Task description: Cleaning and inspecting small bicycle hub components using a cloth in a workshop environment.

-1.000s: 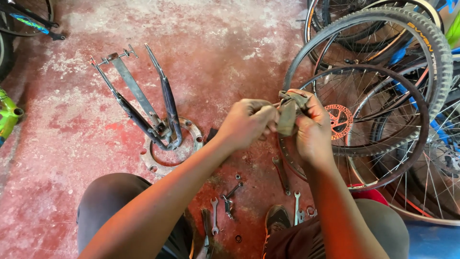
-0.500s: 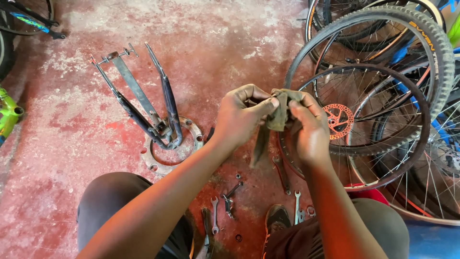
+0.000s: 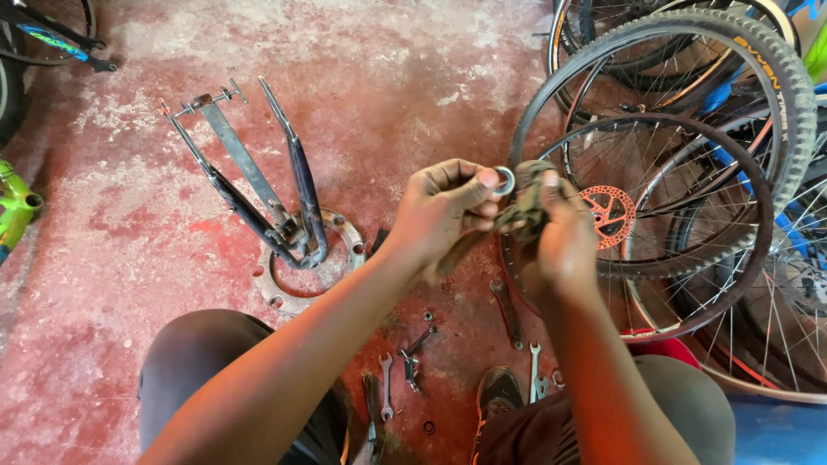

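Since the earlier frames the dirty rag (image 3: 523, 207) has been bunched lower into the right hand (image 3: 564, 241), and a small metal ring (image 3: 504, 180) has been brought into view at the left fingertips; before, it was covered by the cloth.

Much of the rag is hidden inside the right palm, so its full shape cannot be made out. The lower half of the ring is covered by the left thumb. The bicycle wheels (image 3: 680, 172) at the right are cut off by the frame edge, and their exact number cannot be told where they overlap. A green frame part (image 3: 17, 211) at the left edge is only partly seen.

The ring is seen as a thin, bright, silvery circle with an open centre. It is held in the air above the red floor (image 3: 129, 258), just beside the rag and in front of the nearest wheel with its red brake disc (image 3: 610, 211).

The ring is pinched between the thumb and forefinger of the left hand (image 3: 444, 211), the other fingers being curled. The right fingers are pressed together around the rag.

On the floor one dark bicycle fork (image 3: 258, 185) is laid across one flat metal ring plate (image 3: 332, 263). At least three small spanners (image 3: 386, 387) are counted between the knees, with a few loose nuts beside them.
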